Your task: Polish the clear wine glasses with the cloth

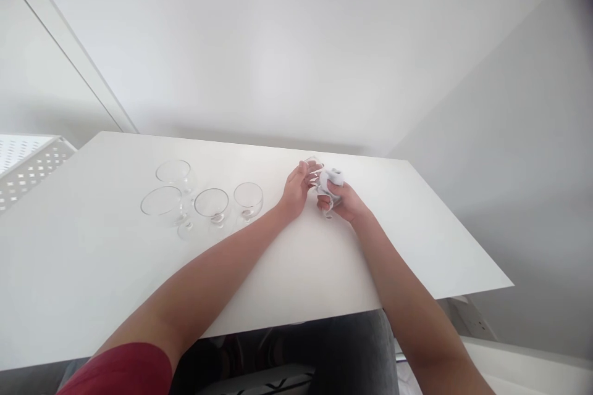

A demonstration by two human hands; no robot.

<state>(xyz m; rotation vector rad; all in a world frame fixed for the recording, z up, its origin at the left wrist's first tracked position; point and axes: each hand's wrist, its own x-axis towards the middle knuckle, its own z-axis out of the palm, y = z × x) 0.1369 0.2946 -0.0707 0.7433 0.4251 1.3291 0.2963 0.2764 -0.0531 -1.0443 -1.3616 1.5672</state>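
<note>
My left hand (296, 188) grips a clear glass (313, 168) just above the white table (417, 241), right of centre. Pressed against that glass from the right is a small white cloth (332, 178), bunched in my right hand (340, 200). Much of the glass is hidden by fingers and cloth. To the left stand several clear stemmed glasses: one at the back (173, 171), a large one at the front left (160, 202), one in the middle (211, 203) and one nearest my left hand (248, 197).
A white perforated tray or shelf (28, 163) sits off the table's left end. White walls rise behind and to the right. My lap in grey trousers (343, 352) shows below the table's near edge.
</note>
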